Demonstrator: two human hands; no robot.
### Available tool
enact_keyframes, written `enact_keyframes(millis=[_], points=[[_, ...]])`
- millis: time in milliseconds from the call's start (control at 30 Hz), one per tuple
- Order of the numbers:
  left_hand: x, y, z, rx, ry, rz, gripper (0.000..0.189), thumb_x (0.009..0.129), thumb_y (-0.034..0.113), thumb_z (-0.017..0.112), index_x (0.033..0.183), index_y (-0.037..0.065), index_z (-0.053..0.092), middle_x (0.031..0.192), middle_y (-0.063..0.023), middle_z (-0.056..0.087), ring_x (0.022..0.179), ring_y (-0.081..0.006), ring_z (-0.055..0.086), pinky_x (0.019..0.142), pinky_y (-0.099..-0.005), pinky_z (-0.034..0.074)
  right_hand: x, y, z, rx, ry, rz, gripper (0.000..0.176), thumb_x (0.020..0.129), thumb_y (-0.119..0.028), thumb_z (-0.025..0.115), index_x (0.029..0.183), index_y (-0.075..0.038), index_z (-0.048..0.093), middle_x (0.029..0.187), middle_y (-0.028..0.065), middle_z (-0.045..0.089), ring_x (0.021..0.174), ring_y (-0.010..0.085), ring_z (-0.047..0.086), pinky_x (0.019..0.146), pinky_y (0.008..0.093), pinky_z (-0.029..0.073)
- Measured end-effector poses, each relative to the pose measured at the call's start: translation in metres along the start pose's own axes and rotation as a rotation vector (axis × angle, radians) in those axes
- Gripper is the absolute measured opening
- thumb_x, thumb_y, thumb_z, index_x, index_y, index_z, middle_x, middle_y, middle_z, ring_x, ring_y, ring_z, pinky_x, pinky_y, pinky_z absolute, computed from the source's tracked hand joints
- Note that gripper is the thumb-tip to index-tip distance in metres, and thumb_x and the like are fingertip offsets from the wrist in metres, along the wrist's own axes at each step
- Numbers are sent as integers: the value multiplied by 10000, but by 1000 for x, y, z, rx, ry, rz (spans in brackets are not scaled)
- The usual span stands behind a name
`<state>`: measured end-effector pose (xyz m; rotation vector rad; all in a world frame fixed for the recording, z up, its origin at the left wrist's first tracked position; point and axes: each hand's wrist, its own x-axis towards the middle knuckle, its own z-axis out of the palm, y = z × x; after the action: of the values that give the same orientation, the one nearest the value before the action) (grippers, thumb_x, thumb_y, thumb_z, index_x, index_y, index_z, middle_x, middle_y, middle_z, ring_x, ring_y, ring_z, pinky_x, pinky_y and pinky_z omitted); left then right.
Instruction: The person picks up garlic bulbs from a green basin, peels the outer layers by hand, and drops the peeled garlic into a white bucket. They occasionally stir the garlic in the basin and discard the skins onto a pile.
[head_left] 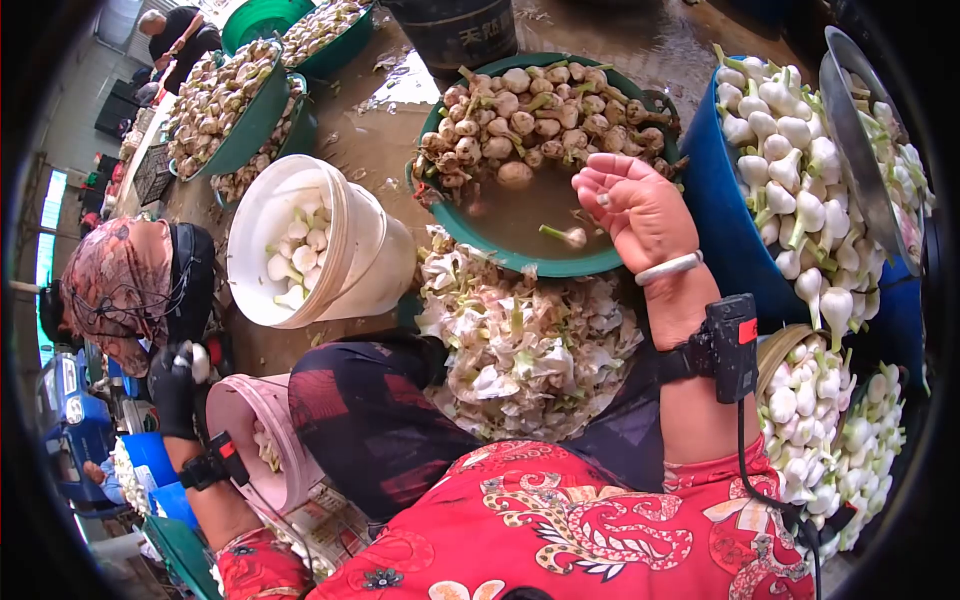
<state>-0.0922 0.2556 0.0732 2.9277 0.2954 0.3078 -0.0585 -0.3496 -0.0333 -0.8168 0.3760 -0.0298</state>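
My right hand [637,212] is raised palm up over the right side of the green basin [560,268], fingers curled loosely apart with nothing held. Unpeeled garlic bulbs [515,120] fill the back of the basin, and one bulb with a green stem [573,237] lies in its brownish lower part. At the left, my left hand [177,385], in a dark glove, is closed around a white garlic bulb [201,363], above the pink bucket [232,400]. Some garlic lies in that bucket. A white bucket [345,235] holds several peeled bulbs.
Garlic skins [515,350] are heaped between my legs. On the right stand a blue tub [730,215] full of white garlic and more full containers. Green tubs [245,125] of garlic stand at the upper left. Co-workers sit at the left edge and back left.
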Motion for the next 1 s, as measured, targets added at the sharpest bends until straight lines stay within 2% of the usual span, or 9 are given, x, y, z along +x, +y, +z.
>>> enact_keyframes(millis=[67,300,433,533,633,733,867,933,1000], points=[[-10,7,-9,441,-118,0,268,853,263,636,785,3,646,645,-113,589,597,-230,530,594,-372,418,-4,-3,2,20,25,-50,278,751,113,534,1023,55,535,913,110,597,811,206,627,708,274,554],[29,257,114,-336,-404,692,254,753,-23,587,997,-2,654,868,-113,643,798,-216,600,736,-316,465,-14,-24,-9,6,75,-63,152,857,-65,587,985,14,566,910,95,616,809,192,630,713,265,526],[19,370,270,-392,-642,940,448,746,160,689,1182,108,601,1066,-185,621,997,-325,600,860,-381,475,-16,-32,-12,-31,204,-133,123,865,-107,578,958,-28,587,872,57,615,779,145,615,666,256,483],[-9,423,369,-28,-683,988,698,757,299,653,1392,206,376,1329,-166,474,1279,-335,388,1039,-476,314,-15,-40,-15,-114,248,-167,160,890,-100,517,1010,-8,569,947,90,634,840,166,625,740,284,497],[-29,440,424,37,-524,1000,625,750,307,641,1336,196,455,1284,-146,523,1229,-318,459,996,-493,363,-11,-45,-19,-118,235,-133,166,890,-110,525,1014,-7,568,947,84,632,838,157,622,736,272,491],[-19,440,452,274,-954,840,459,735,312,641,1172,176,606,1122,-121,629,1070,-303,584,889,-474,451,-5,-44,-17,-80,263,-124,111,862,-114,580,931,-30,602,829,31,621,733,100,603,636,215,471],[8,413,395,-154,-762,891,245,762,273,653,929,101,701,816,-91,688,757,-268,654,699,-380,504,-7,-39,-16,-179,176,-96,156,865,-108,583,995,-22,578,929,64,625,826,134,613,717,251,480],[12,410,321,-767,-1136,243,200,787,178,679,932,39,684,767,-65,666,694,-150,613,663,-294,488,-5,-24,-16,-369,124,-87,334,770,-67,668,1091,-26,584,984,58,597,872,117,575,753,254,470],[10,405,252,-778,-1048,357,166,799,102,687,929,1,669,760,-38,640,676,-71,546,634,-227,457,-6,-2,-8,-661,62,-154,543,698,-48,700,1217,-43,541,1104,94,564,988,153,543,827,286,459]])
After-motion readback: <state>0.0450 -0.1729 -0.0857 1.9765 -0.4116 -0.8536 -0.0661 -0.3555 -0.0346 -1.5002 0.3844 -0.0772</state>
